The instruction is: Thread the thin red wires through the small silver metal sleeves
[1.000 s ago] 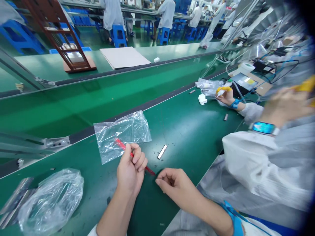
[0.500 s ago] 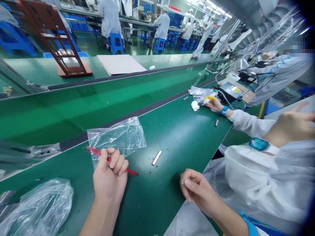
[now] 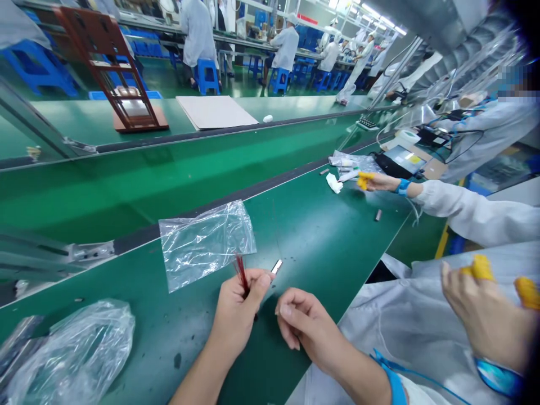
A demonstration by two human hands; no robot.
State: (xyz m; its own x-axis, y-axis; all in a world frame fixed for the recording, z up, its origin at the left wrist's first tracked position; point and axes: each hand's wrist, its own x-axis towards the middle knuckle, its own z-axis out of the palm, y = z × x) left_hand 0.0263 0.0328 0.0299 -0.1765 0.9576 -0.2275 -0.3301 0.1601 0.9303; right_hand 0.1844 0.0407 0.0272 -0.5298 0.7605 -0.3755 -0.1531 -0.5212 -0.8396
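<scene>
A thin bundle of red wires (image 3: pixel 241 272) is gripped in my left hand (image 3: pixel 238 315), its ends poking up above the curled fingers and thumb. Just beyond that thumb lies a small silver-white rectangular part (image 3: pixel 277 266) on the green bench, partly hidden by the hand. My right hand (image 3: pixel 310 326) is close beside it, fingers curled in against the thumb; whatever may be between them is hidden. A flat clear plastic bag (image 3: pixel 202 242) lies behind my left hand.
Crumpled clear plastic (image 3: pixel 80 349) covers the bench at lower left. At right, a co-worker's yellow-tipped hand (image 3: pixel 373 181) reaches near white tissue (image 3: pixel 334 183) and bagged parts. Another small part (image 3: pixel 378 215) lies by the bench edge. A brown stand (image 3: pixel 139 107) stands across the green channel.
My left hand has moved right, turned, and brought the red wires off the plastic bag to beside the silver-white part. My right hand has shifted slightly left. The co-worker's hands have moved.
</scene>
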